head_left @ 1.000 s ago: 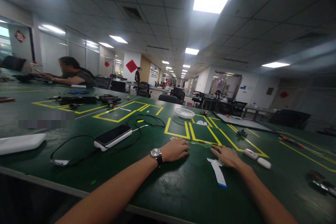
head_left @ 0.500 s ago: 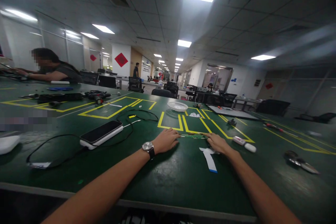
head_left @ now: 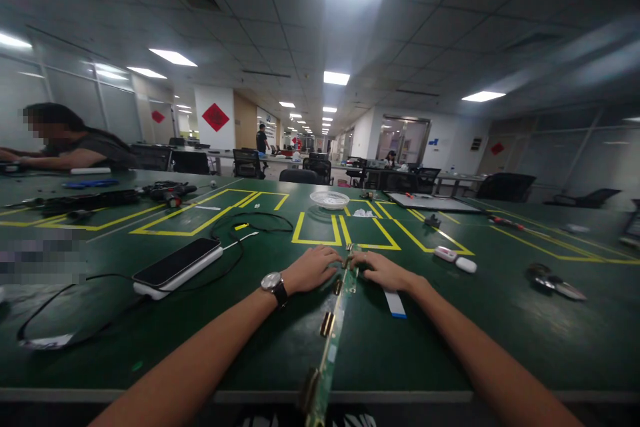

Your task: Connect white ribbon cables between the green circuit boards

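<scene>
A long, narrow green circuit board (head_left: 341,310) with several brownish-gold connectors stretches from between my hands toward me, its near end reaching past the table edge. My right hand (head_left: 385,271) pinches its far end, fingers bent over the right side. My left hand (head_left: 311,269), with a wristwatch (head_left: 273,282) on that arm, has its fingers curled at the left edge of the same end; the exact contact is partly hidden. Under my right wrist lies a white flat ribbon cable (head_left: 396,304) with a blue tip, partly covered.
To the left a black-screened phone (head_left: 177,263) lies on a white block, with a black cable around it. Ahead stands a white basket (head_left: 329,199) near yellow tape outlines. A white-and-pink case (head_left: 455,259) and a metal tool (head_left: 555,282) lie right. A person (head_left: 75,140) sits far left.
The circuit board has swung from lying crosswise between my hands to pointing toward me. My hands have come closer together at its far end. The view has turned slightly right.
</scene>
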`<state>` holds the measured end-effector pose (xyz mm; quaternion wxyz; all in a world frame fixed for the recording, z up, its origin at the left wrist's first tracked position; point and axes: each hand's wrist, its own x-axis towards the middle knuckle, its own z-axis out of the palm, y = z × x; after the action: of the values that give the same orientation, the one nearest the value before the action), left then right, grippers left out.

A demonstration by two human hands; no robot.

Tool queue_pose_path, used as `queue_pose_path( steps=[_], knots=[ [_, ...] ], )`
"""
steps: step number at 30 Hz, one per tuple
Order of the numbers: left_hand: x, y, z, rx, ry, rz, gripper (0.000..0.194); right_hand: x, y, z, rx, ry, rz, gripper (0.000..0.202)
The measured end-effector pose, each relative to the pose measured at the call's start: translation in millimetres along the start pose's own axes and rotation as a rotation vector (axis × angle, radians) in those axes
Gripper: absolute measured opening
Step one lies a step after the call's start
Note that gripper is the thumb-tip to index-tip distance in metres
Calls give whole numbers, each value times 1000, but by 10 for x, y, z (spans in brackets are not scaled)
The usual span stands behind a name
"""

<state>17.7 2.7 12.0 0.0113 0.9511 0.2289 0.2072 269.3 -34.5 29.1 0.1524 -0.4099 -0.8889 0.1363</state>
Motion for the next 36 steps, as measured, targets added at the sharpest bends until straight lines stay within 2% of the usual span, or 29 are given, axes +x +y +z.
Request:
queue_pose_path(
  steps=[1,3,8,11,13,16,20,25,28,31,36],
  knots=[
    [-2,14,5,-9,-9,15,28,20,-25,8,-14,10,0,43],
    [-12,39,15,-17,-27,34,29,37,-30,-12,-112,60,107,43],
    [-36,69,38,-27,-92,61,36,-129,209,-231,-370,201,613,32],
    [-40,73,46,-20,-136,67,37,-287,382,-334,-399,155,795,28],
    [-39,75,49,-11,-142,63,36,-335,437,-340,-391,105,841,24],
    [-37,79,52,9,-125,52,35,-292,417,-276,-348,58,792,22],
    [-44,78,53,48,-91,25,33,-190,321,-215,-292,34,680,31],
    [-57,52,54,92,-59,-5,30,-255,293,-320,-277,-34,681,46],
    [-57,41,56,107,-51,-8,30,-298,276,-367,-241,-93,658,38],
    [-53,37,66,115,-32,-9,32,-272,215,-327,-190,-110,585,31],
    [-47,13,110,101,-58,5,31,-125,95,-130,-97,7,339,24]
  ],
)
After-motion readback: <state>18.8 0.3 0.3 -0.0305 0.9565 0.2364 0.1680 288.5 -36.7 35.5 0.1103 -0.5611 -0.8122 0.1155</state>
